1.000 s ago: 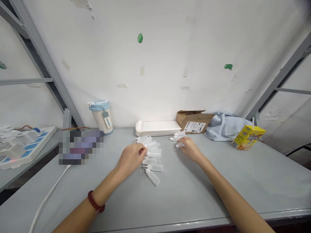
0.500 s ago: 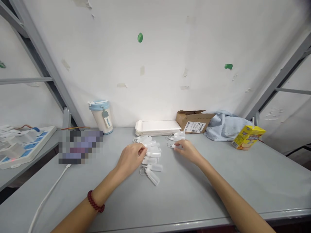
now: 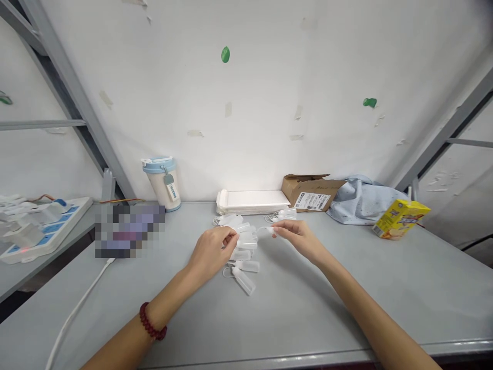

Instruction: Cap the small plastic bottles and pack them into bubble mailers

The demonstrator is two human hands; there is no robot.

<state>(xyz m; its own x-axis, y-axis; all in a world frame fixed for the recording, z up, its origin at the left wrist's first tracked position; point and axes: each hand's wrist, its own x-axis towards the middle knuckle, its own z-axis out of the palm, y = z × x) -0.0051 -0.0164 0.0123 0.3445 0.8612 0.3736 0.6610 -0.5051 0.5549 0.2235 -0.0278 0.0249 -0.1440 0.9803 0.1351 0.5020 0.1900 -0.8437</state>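
Several small translucent plastic bottles (image 3: 245, 252) lie in a loose heap on the grey table (image 3: 292, 303), one (image 3: 245, 281) lying apart at the front. My left hand (image 3: 212, 249) is closed, its fingertips pinching one bottle at the heap's left side. My right hand (image 3: 298, 237) is closed in a pinch on a small white cap with a thin loop (image 3: 269, 230), held just above the table to the right of the heap. Two or three more small white caps (image 3: 284, 214) lie behind my right hand.
A stack of white trays (image 3: 252, 201) stands against the wall, with a blue-lidded cup (image 3: 164, 182) to its left and an open cardboard box (image 3: 313, 190) to its right. Further right are a pale blue cloth (image 3: 362, 198) and a yellow juice carton (image 3: 400, 218). A power strip (image 3: 42, 231) and white cable (image 3: 77, 311) lie left.
My right hand has picked a white cap off the table and carried it left towards the heap. My left hand has stayed pinched on its bottle.
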